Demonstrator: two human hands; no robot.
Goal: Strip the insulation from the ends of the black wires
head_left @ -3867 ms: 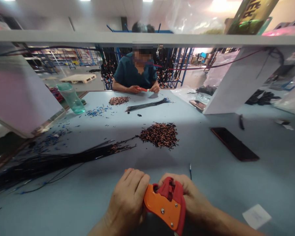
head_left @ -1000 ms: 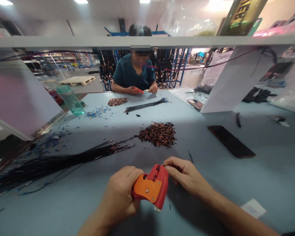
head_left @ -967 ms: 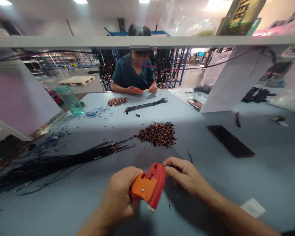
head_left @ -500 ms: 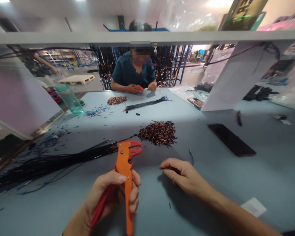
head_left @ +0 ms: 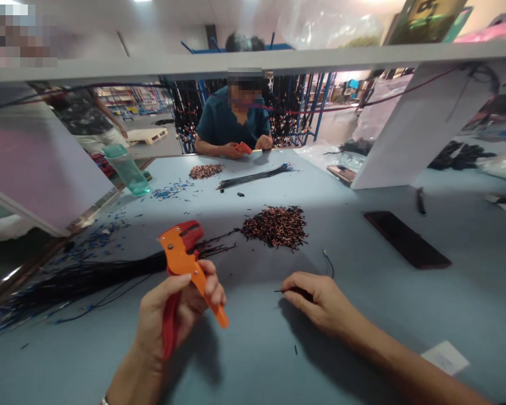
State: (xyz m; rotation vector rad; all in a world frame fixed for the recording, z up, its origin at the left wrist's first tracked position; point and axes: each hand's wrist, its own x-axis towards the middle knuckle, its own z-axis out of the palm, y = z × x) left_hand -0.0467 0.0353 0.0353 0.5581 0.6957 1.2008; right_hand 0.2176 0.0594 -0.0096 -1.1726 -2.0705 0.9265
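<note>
My left hand [head_left: 177,306] is wrapped round the handles of an orange and red wire stripper [head_left: 181,247], whose jaws point up and to the right. Behind the tool lies a long bundle of black wires [head_left: 109,278], running to the left edge. My right hand [head_left: 310,295] pinches a thin dark wire [head_left: 330,264]; a short tip pokes out left of the fingers and its other end shows behind the hand. Between and beyond the hands sits a pile of short black and copper pieces [head_left: 275,226].
A black phone [head_left: 407,239] lies at the right, with a white paper [head_left: 446,358] nearer me. A green bottle [head_left: 129,171] stands at the far left. Across the table a person [head_left: 235,121] holds a red tool. A shelf [head_left: 278,58] spans the view above.
My left hand has moved left with the stripper, which is now tilted leftward. More wire tip shows at my right fingers. Another person has come into view at the far left.
</note>
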